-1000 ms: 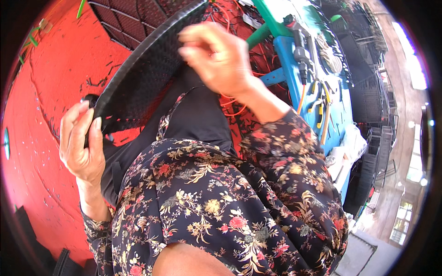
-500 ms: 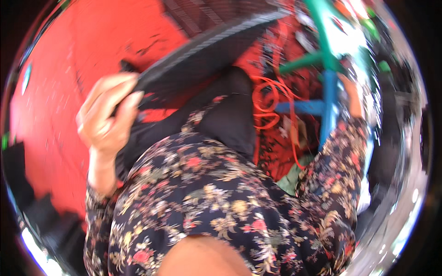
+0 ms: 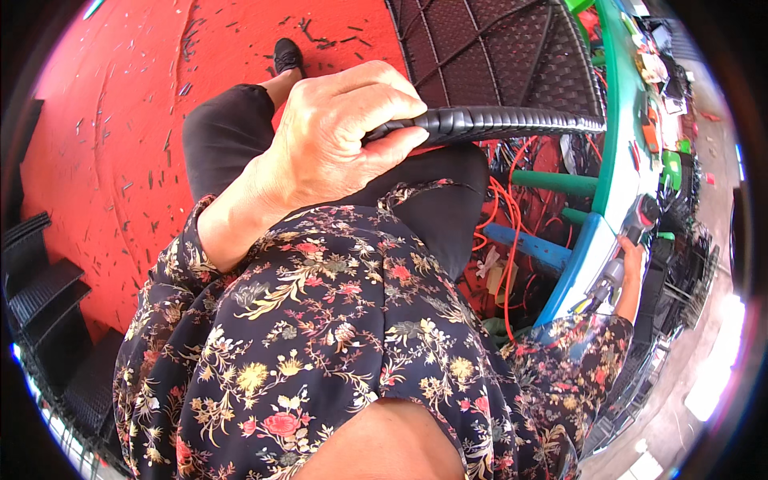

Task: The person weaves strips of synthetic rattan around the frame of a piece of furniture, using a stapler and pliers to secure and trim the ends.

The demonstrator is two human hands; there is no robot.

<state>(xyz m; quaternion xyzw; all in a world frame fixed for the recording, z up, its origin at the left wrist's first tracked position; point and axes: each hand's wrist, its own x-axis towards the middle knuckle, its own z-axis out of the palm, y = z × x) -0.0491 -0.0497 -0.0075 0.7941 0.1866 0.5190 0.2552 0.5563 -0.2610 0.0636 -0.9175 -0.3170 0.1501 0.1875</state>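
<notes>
Near the middle, my left hand point(image 3: 328, 136) is closed round the black, strip-wrapped edge of a dark woven wicker piece point(image 3: 496, 56). Its thumb lies below the edge and its fingers curl over the top. The edge runs right from my grip, above my thighs, and the woven part spreads away behind it. Far to the right, my right hand point(image 3: 633, 254) is on a grey and black hand tool point(image 3: 637, 228) with a reddish part, lying on the table point(image 3: 616, 104). Its fingers appear small there and close round the tool's body.
An orange hose point(image 3: 512, 232) coils below the table's green and blue frame point(image 3: 532, 244). Other items, including a bright green one point(image 3: 672, 170), crowd the table's right side. Black cut scraps point(image 3: 320, 38) litter the red floor point(image 3: 120, 104). Black woven pieces point(image 3: 48, 296) stand at the left.
My left hand has moved right, toward the middle, still gripping the wicker piece, whose edge now lies nearly level. The view has shifted and sharpened. My right hand is still at the table.
</notes>
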